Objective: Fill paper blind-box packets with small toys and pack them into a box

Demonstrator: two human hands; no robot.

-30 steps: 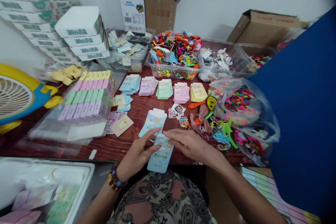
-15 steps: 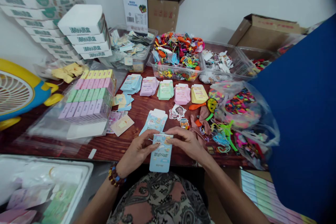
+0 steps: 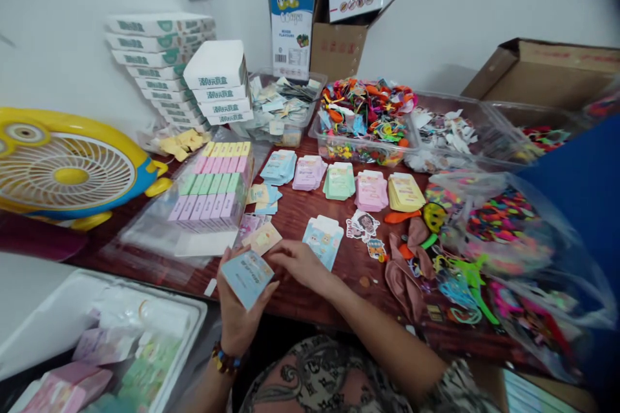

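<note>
A light blue printed carton [image 3: 248,276] lies tilted in my left hand [image 3: 237,319], its fingers and thumb wrapped around the sides. My right hand [image 3: 303,266] is just right of the carton, its loosely bent fingers pointing left beside a beige picture card [image 3: 262,238]. Nothing shows in that hand; whether its fingertips touch the card I cannot make out. Behind it, light blue flat cartons [image 3: 323,240] lie on the table. Small blue and yellow cards [image 3: 264,198] lie farther back.
Stacks of flat cartons, including green ones [image 3: 340,181], form a row. Upright pastel boxes [image 3: 213,184] and a yellow fan [image 3: 72,168] are at left. Toys fill a clear bin [image 3: 365,119] behind; a plastic bag [image 3: 504,219] is at right. A foam box [image 3: 194,329] sits lower left.
The carton has moved left and tilted, now in my left hand alone. My right hand has let go and moved beside the beige card. The view has swung left.
</note>
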